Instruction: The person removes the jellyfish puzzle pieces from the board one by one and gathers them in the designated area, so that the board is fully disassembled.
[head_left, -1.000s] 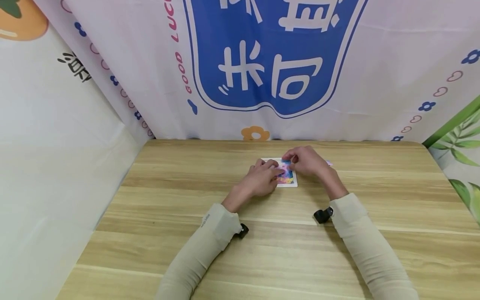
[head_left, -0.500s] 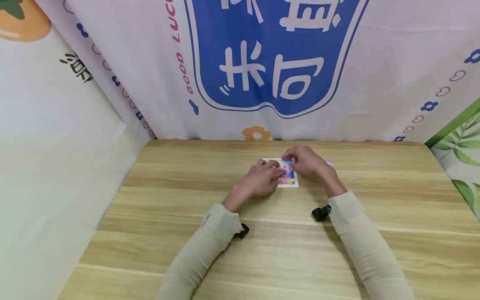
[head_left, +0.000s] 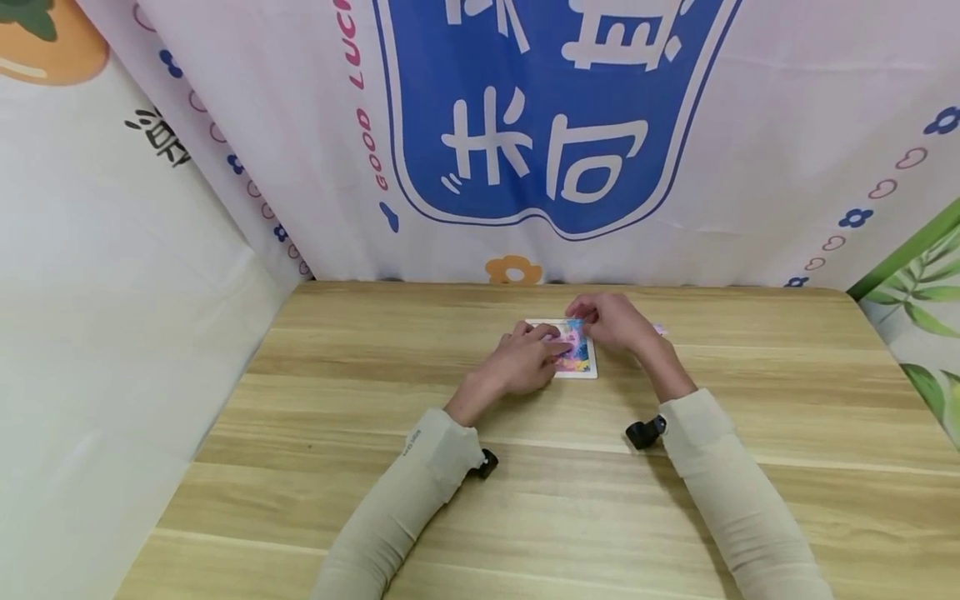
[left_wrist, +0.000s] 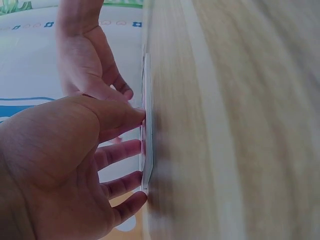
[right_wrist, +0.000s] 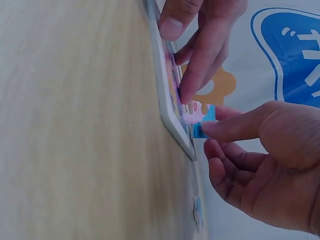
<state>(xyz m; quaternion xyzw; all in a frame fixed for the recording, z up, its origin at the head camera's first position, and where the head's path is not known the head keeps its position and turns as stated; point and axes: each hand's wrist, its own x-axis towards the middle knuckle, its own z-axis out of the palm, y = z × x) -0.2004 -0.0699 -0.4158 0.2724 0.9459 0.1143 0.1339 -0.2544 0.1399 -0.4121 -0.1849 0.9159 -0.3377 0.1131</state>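
A small white-framed jigsaw puzzle (head_left: 583, 365) with a blue, pink and yellow picture lies on the table. My left hand (head_left: 522, 360) rests on its left side, fingers reaching over the picture; the left wrist view has the thumb (left_wrist: 136, 115) at the board's near edge. Over the upper right corner, my right hand (head_left: 617, 323) pinches a blue and pink puzzle piece (right_wrist: 202, 125) between thumb and index finger. That piece stands up from the board in the right wrist view, its lower end at the picture. The left palm hides much of the puzzle's left part.
Behind the right hand, loose puzzle pieces (right_wrist: 198, 214) lie on the wooden table (head_left: 540, 500), mostly hidden in the head view. A printed curtain (head_left: 750, 167) hangs along the table's back edge. Black wrist cameras (head_left: 645, 432) sit beside both cuffs.
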